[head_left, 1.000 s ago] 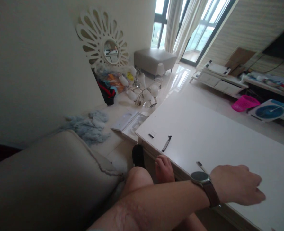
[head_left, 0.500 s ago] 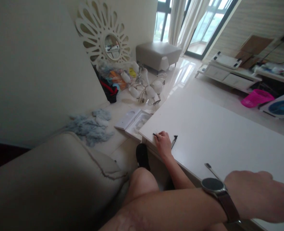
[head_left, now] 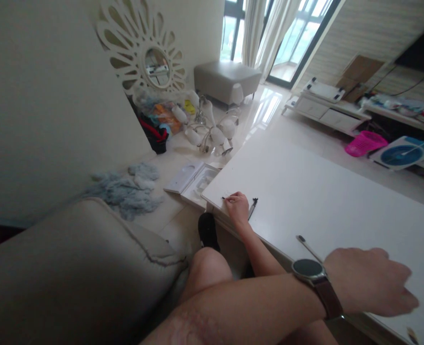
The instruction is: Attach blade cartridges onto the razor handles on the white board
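My arms cross over a white table (head_left: 294, 187). At its far left corner my right hand (head_left: 236, 207) is closed in a pinch, and a small black tip (head_left: 223, 198) shows from its fingertips. What the tip belongs to is mostly covered. Just right of that hand lies a thin stick with a black head (head_left: 253, 207). My left hand (head_left: 366, 280), a watch (head_left: 309, 269) on its wrist, is curled over the table's right part; what is in it is hidden. A pale stick with a dark end (head_left: 307, 245) runs partly behind this wrist.
An open white box (head_left: 194, 182) and a grey cloth heap (head_left: 129, 189) lie on the floor. Behind them are a lamp with several white shades (head_left: 215, 134) and a round mirror (head_left: 157, 67). A grey couch (head_left: 89, 268) stands left; a pink basket (head_left: 365, 143) sits across the room.
The view has turned a little to the right, so everything sits further left in it. Both hands keep about the same place and closed shape over the table.
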`<action>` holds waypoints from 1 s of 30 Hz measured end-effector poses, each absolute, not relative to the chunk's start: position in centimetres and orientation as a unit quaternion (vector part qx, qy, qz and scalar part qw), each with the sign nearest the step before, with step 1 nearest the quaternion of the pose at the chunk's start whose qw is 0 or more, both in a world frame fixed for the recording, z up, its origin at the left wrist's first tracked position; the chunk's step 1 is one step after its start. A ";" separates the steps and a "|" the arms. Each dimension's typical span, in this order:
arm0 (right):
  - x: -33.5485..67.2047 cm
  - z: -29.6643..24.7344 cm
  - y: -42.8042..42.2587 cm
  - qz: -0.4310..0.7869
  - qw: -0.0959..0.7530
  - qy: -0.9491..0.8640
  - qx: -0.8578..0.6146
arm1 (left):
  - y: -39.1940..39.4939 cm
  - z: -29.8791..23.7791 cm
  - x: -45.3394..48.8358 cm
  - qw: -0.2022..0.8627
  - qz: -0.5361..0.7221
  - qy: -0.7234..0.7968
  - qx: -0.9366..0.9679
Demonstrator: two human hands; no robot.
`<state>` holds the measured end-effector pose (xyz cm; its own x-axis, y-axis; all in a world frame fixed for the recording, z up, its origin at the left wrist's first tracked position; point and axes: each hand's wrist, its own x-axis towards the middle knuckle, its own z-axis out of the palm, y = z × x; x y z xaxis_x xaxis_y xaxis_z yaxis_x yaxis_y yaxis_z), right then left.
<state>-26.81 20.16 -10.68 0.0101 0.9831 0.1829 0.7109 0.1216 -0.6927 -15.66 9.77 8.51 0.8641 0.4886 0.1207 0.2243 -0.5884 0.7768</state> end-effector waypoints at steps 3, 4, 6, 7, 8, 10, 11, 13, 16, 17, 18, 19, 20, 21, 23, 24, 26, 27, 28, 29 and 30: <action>-26.7 -10.1 19.9 0.200 0.346 -0.668 -0.628 | 9.8 8.8 -15.9 0.406 0.156 0.206 0.877; -26.4 -9.8 19.8 0.191 0.356 -0.667 -0.626 | 9.8 8.9 -16.0 0.406 0.153 0.206 0.877; -25.5 -9.1 19.4 0.169 0.377 -0.667 -0.620 | 9.8 9.0 -16.1 0.407 0.155 0.205 0.877; -24.8 -8.8 19.1 0.159 0.385 -0.665 -0.620 | 9.8 9.1 -16.1 0.406 0.158 0.205 0.877; -24.0 -8.5 18.8 0.152 0.389 -0.661 -0.623 | 9.7 9.1 -16.1 0.405 0.159 0.205 0.877; -22.3 -8.4 18.2 0.152 0.388 -0.642 -0.643 | 9.7 9.1 -16.1 0.404 0.166 0.201 0.877; -21.6 -8.5 17.8 0.156 0.385 -0.630 -0.657 | 9.7 9.1 -16.1 0.404 0.168 0.200 0.877; -20.4 -9.0 17.1 0.169 0.372 -0.615 -0.675 | 9.6 9.2 -16.0 0.404 0.172 0.197 0.876; -19.9 -10.1 16.3 0.181 0.336 -0.632 -0.674 | 9.5 9.3 -16.0 0.405 0.167 0.195 0.878; -20.0 -10.3 16.1 0.177 0.322 -0.645 -0.670 | 9.4 9.4 -16.1 0.404 0.165 0.194 0.879; -20.1 -10.5 16.0 0.165 0.307 -0.659 -0.666 | 9.4 9.4 -16.1 0.403 0.165 0.193 0.879; -20.3 -10.6 16.0 0.147 0.289 -0.676 -0.662 | 9.4 9.4 -16.2 0.402 0.165 0.192 0.880; -20.4 -10.6 16.0 0.125 0.266 -0.695 -0.657 | 9.3 9.4 -16.2 0.401 0.166 0.191 0.880; -20.5 -10.6 16.1 0.099 0.239 -0.713 -0.652 | 9.3 9.5 -16.3 0.399 0.167 0.191 0.881; -20.5 -10.5 16.2 0.043 0.174 -0.742 -0.646 | 9.4 9.6 -16.3 0.398 0.165 0.189 0.882; -20.4 -10.5 16.3 0.020 0.142 -0.750 -0.646 | 9.5 9.6 -16.4 0.397 0.163 0.188 0.883; -20.1 -10.4 16.5 -0.010 0.090 -0.759 -0.645 | 9.5 9.7 -16.4 0.395 0.164 0.188 0.884; -19.9 -10.4 16.5 -0.016 0.071 -0.762 -0.643 | 9.6 9.7 -16.4 0.395 0.166 0.189 0.884; -19.8 -10.4 16.5 -0.018 0.057 -0.766 -0.641 | 9.5 9.7 -16.4 0.394 0.168 0.190 0.883; -19.6 -10.4 16.5 -0.017 0.048 -0.769 -0.637 | 9.5 9.7 -16.4 0.393 0.171 0.191 0.883; -19.5 -10.5 16.5 -0.015 0.042 -0.772 -0.634 | 9.5 9.6 -16.4 0.391 0.174 0.192 0.883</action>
